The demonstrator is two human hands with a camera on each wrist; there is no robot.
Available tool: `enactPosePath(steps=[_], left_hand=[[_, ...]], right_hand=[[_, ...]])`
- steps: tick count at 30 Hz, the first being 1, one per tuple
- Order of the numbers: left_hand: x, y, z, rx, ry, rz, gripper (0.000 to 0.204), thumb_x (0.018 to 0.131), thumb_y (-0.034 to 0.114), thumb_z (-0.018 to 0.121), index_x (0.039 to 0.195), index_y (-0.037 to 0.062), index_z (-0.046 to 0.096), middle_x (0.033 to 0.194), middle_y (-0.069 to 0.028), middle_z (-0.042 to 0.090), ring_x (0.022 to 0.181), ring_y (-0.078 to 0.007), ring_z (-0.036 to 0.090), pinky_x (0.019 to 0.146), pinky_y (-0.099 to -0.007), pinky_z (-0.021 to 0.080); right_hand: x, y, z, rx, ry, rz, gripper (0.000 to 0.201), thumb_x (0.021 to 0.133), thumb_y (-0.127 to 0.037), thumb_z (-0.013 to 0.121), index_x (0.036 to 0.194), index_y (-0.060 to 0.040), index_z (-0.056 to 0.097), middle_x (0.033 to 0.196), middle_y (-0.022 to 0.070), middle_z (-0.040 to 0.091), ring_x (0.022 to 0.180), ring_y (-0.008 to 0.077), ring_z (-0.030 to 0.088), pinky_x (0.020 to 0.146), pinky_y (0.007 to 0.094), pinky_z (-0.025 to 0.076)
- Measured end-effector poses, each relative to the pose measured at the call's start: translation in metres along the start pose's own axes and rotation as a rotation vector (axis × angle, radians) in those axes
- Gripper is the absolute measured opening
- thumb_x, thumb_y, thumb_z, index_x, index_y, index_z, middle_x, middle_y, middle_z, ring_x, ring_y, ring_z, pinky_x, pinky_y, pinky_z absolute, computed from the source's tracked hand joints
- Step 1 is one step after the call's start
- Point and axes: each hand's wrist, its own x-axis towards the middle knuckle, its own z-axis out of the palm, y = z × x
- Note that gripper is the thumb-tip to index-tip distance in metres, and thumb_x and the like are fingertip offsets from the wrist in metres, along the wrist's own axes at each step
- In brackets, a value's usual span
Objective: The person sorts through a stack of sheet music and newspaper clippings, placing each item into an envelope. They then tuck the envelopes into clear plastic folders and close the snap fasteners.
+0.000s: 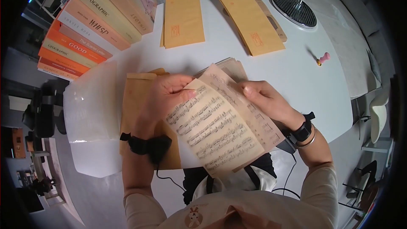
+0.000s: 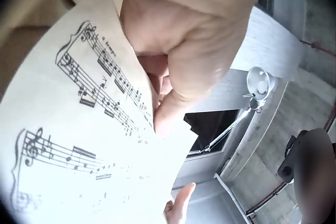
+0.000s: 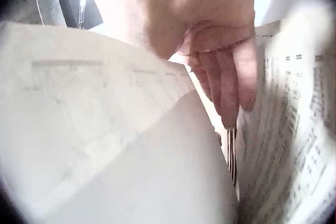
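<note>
My left hand (image 1: 169, 95) pinches a cream sheet of music (image 1: 218, 129) at its upper edge, thumb on the printed face. In the left wrist view, its staves and the left thumb (image 2: 170, 111) show close up. My right hand (image 1: 267, 99) grips a pinkish printed sheet (image 1: 265, 121), thumb on top and fingers behind. That sheet lies partly hidden under the music. The right wrist view has the fingers (image 3: 228, 92) reaching down between papers. More papers (image 1: 237, 68) lie on the table just beyond the hands.
A brown envelope (image 1: 130, 101) lies under my left forearm, beside clear plastic wrap (image 1: 91, 114). More envelopes (image 1: 184, 17) (image 1: 250, 21) lie at the back. Books (image 1: 93, 21) stand at the left; a lamp base (image 1: 294, 10) and a pink-handled stamp (image 1: 324, 58) are at the right.
</note>
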Motion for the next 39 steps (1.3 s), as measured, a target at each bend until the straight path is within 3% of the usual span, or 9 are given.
enactPosePath(steps=[6,12,16,20,24,27,32,34,39], left_hand=[[0.002,0.004,0.007,-0.097,0.012,0.021,0.034,0.086,-0.003,0.060,0.119,-0.0057,0.054,0.112,-0.0107,0.063,0.100,-0.0128,0.060,0.085,-0.0243,0.048],[0.005,0.010,0.002,0.259,0.410,0.431,0.035,0.095,0.011,0.051,0.126,-0.0025,0.048,0.127,-0.0089,0.053,0.112,-0.0156,0.053,0.096,-0.0300,0.042],[0.007,-0.017,-0.010,-0.401,-0.021,0.213,0.040,0.099,0.025,0.043,0.129,-0.0019,0.045,0.127,-0.0123,0.052,0.110,-0.0174,0.054,0.093,-0.0329,0.045],[0.000,0.004,0.029,-0.060,-0.021,0.083,0.034,0.094,0.014,0.056,0.123,-0.0043,0.051,0.116,-0.0109,0.060,0.104,-0.0138,0.057,0.088,-0.0289,0.048],[-0.012,0.015,0.034,-0.201,0.050,0.260,0.031,0.089,0.005,0.060,0.117,-0.0076,0.055,0.111,-0.0114,0.062,0.099,-0.0137,0.059,0.086,-0.0271,0.049],[-0.017,0.033,0.044,-0.197,0.056,0.130,0.027,0.087,0.001,0.061,0.113,-0.0055,0.059,0.108,-0.0098,0.064,0.096,-0.0134,0.060,0.084,-0.0274,0.049],[-0.009,0.021,0.036,0.143,0.015,0.294,0.021,0.081,0.002,0.064,0.102,0.0009,0.066,0.104,-0.0074,0.065,0.093,-0.0125,0.060,0.082,-0.0268,0.049],[-0.014,0.022,0.037,0.150,0.082,0.223,0.016,0.083,0.003,0.061,0.098,0.0014,0.068,0.106,-0.0078,0.063,0.097,-0.0143,0.058,0.084,-0.0264,0.047],[-0.006,0.006,0.023,-0.090,-0.027,0.412,0.010,0.081,0.002,0.057,0.080,0.0006,0.067,0.109,-0.0095,0.060,0.097,-0.0177,0.059,0.079,-0.0257,0.050]], right_hand=[[0.001,0.003,0.011,-0.071,-0.093,0.012,0.036,0.085,-0.011,0.069,0.117,0.0021,0.059,0.101,0.0087,0.067,0.092,0.0105,0.060,0.082,0.0266,0.049],[0.002,-0.004,-0.006,0.174,0.235,-0.101,0.032,0.087,-0.007,0.065,0.117,0.0023,0.059,0.106,0.0088,0.067,0.093,0.0106,0.062,0.082,0.0266,0.052],[0.004,-0.008,-0.011,0.306,0.330,-0.214,0.028,0.089,-0.004,0.061,0.116,0.0029,0.059,0.106,0.0092,0.067,0.092,0.0104,0.062,0.080,0.0258,0.051],[-0.005,-0.002,0.007,0.131,0.315,-0.284,0.027,0.088,-0.001,0.062,0.115,0.0032,0.059,0.105,0.0090,0.067,0.091,0.0111,0.062,0.079,0.0244,0.051],[-0.009,-0.005,0.010,0.209,0.324,-0.379,0.026,0.086,0.001,0.063,0.113,0.0014,0.061,0.106,0.0085,0.067,0.094,0.0135,0.062,0.082,0.0258,0.050],[-0.009,-0.009,0.007,0.110,0.231,-0.432,0.027,0.085,0.003,0.062,0.112,0.0015,0.062,0.113,0.0111,0.064,0.102,0.0164,0.059,0.087,0.0281,0.048],[-0.002,-0.018,0.009,-0.117,0.035,-0.387,0.030,0.083,0.002,0.062,0.113,0.0018,0.061,0.125,0.0150,0.057,0.116,0.0210,0.053,0.096,0.0319,0.044],[-0.005,-0.011,0.013,0.136,0.090,-0.294,0.030,0.086,-0.006,0.060,0.116,0.0017,0.060,0.123,0.0156,0.058,0.114,0.0221,0.055,0.095,0.0324,0.045],[0.000,-0.018,-0.002,0.521,-0.007,-0.195,0.044,0.094,-0.024,0.049,0.129,0.0028,0.049,0.118,0.0192,0.060,0.108,0.0232,0.060,0.092,0.0306,0.047]])
